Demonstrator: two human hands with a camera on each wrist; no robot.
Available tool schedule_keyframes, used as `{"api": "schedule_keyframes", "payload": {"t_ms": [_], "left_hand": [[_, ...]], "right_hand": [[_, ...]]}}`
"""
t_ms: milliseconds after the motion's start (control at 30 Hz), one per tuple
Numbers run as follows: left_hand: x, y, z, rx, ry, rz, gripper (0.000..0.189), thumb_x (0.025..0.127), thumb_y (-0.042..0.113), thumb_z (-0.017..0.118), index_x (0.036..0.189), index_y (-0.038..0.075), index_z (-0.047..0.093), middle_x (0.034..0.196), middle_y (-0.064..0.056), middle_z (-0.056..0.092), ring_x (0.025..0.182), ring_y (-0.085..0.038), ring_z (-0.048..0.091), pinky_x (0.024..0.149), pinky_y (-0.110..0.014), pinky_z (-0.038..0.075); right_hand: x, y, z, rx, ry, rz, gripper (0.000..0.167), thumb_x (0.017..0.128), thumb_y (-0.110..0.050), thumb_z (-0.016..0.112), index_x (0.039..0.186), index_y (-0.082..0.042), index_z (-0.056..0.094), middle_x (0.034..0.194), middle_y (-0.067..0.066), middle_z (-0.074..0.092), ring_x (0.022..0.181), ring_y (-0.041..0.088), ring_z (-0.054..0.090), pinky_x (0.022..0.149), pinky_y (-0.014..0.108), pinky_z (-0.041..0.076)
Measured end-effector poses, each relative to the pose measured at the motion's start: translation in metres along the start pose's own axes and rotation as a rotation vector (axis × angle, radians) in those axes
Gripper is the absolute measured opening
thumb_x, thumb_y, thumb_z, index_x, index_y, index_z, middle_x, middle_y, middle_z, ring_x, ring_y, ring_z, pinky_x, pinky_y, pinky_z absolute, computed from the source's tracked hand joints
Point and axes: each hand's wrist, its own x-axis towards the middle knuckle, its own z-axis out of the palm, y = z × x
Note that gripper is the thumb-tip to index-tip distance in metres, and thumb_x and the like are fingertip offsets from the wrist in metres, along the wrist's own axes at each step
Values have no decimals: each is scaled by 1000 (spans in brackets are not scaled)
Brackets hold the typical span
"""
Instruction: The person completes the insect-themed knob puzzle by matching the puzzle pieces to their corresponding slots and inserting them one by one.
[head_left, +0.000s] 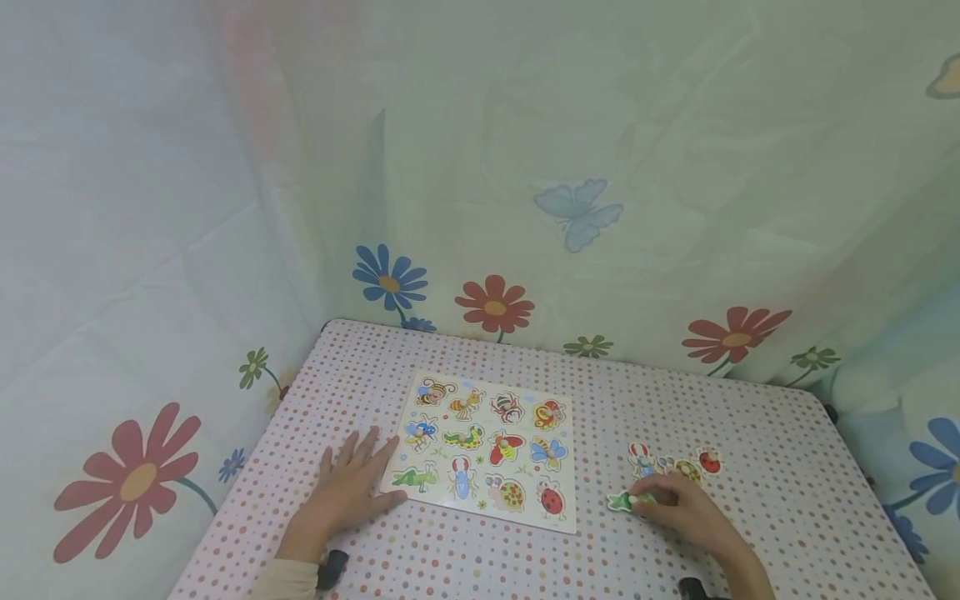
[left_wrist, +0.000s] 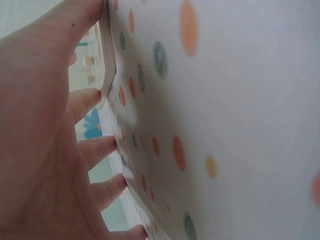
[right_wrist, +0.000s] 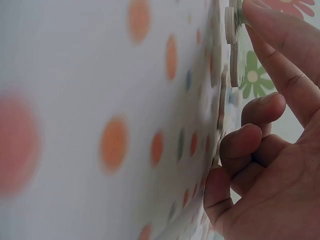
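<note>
My right hand pinches a green grasshopper puzzle piece by its knob, right of the board. In the right wrist view, thumb and forefinger meet at the knob, and the other fingers curl near the tabletop. The wooden insect puzzle board lies flat, with pictures of several bugs in rows. At its left edge my left hand lies with fingers spread; thumb and forefinger touch the edge. Beside the right hand are loose pieces: a blue beetle with red horns, a snail, partly hidden, and a ladybug.
A dotted cloth covers the table. Behind it and along the sides hangs a pale curtain printed with flowers and a butterfly. Dark wrist straps show at the near edge.
</note>
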Motion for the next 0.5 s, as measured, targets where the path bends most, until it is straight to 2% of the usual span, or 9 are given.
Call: {"api": "schedule_keyframes", "payload": {"t_ms": [100,200,267,333,500], "left_hand": [[0,0,0,7,5,2,88,86,68,63,158,27,34,165,-12,19,149,-44,10,112,-73,4],[0,1,0,12,6,2,88,86,69,62,158,27,34,165,-12,18,149,-44,10,112,-73,4],[0,1,0,12,7,4,88,85,69,62,157,26,35,165,-13,19,149,-44,11,112,-74,4],[0,1,0,10,5,3,89,85,70,62,157,26,35,165,-13,18,149,-44,11,112,-73,4],[0,2,-2,5,0,-2,89,85,70,61,158,26,34,165,-12,17,149,-43,9,113,-73,3]], "right_hand": [[4,-4,2,-27,-12,-35,12,88,-21,79,98,-16,76,88,-4,61,80,1,52,74,21,48],[9,-9,4,-12,-22,-19,14,87,-21,80,98,-15,76,77,-5,57,69,-1,48,66,21,48],[13,-14,7,-7,-12,10,16,85,-21,81,98,-14,76,68,-4,46,59,3,38,56,22,41],[17,-19,10,-5,-1,26,17,83,-20,83,97,-14,75,65,-2,40,56,8,35,50,25,36],[29,-32,19,-26,5,34,16,82,-23,83,96,-18,75,68,0,42,60,13,39,54,26,35]]}}
